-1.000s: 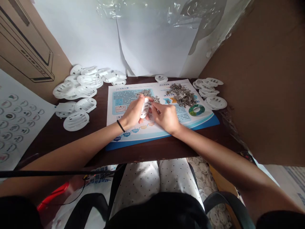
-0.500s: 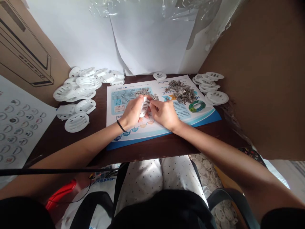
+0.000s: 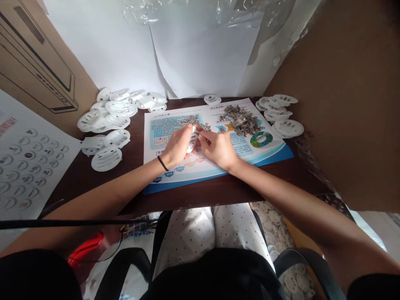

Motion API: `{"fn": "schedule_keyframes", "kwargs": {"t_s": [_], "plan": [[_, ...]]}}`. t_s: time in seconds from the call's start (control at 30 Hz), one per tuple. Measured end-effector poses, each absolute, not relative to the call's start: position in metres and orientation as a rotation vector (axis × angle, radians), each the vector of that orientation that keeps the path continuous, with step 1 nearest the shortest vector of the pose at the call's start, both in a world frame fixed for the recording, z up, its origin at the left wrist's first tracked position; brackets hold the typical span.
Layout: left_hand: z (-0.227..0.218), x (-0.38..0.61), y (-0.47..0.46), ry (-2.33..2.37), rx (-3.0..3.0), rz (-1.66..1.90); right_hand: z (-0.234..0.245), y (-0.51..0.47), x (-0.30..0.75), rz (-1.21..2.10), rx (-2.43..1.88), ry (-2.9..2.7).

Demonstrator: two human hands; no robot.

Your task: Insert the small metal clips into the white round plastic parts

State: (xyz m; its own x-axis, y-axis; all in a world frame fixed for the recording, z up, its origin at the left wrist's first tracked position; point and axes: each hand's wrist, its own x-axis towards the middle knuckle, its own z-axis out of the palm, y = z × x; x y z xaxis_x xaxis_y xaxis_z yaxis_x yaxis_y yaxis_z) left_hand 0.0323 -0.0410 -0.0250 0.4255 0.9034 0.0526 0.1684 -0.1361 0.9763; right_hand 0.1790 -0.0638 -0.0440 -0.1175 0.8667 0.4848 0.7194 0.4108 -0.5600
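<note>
My left hand (image 3: 178, 146) is closed around a round white slotted plastic piece (image 3: 192, 143), held tilted above the printed sheet (image 3: 150, 166). The fingers of my right hand (image 3: 218, 149) are pinched at the right edge of that piece. Whatever sits between those fingertips is too small and covered to make out. Just behind my hands lies a pile of small silvery metal parts (image 3: 189, 120), partly hidden by them. A larger heap of greyish metal parts (image 3: 240, 121) rests to the right on the sheet.
Similar white plastic pieces (image 3: 106, 158) are piled on the table's left, with more pieces (image 3: 288, 128) on the right and one piece (image 3: 212, 99) at the back. Cardboard walls (image 3: 343, 104) flank the dark table (image 3: 187, 202). A black cable (image 3: 62, 224) crosses at lower left.
The whole view has shifted slightly to the right. My hands keep nearly the same grip on the white piece, with no clear change in it.
</note>
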Motion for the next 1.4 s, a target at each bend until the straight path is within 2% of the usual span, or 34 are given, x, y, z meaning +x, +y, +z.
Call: {"fn": "schedule_keyframes", "kwargs": {"t_s": [0.33,0.53,0.73,0.9,1.03,1.17,1.4], "plan": [[-0.022,0.023,-0.028,0.767,1.237,0.754,-0.041,-0.05,0.199,0.455,-1.233,-1.566],[-0.017,0.013,-0.022,0.92,1.724,0.843,-0.039,-0.047,0.204,0.488,-1.213,-1.577],[-0.013,0.007,-0.017,0.935,2.06,0.637,-0.035,-0.044,0.213,0.526,-1.163,-1.566],[-0.01,0.007,-0.019,0.979,1.851,0.527,-0.041,-0.045,0.208,0.553,-1.105,-1.545],[-0.012,0.011,-0.023,1.013,1.673,0.638,-0.045,-0.047,0.201,0.657,-1.04,-1.497],[-0.014,0.015,-0.025,1.044,1.622,0.777,-0.046,-0.046,0.202,0.581,-1.022,-1.43],[-0.014,0.018,-0.027,1.053,1.686,0.755,-0.039,-0.052,0.204,0.438,-1.079,-1.472]]}}
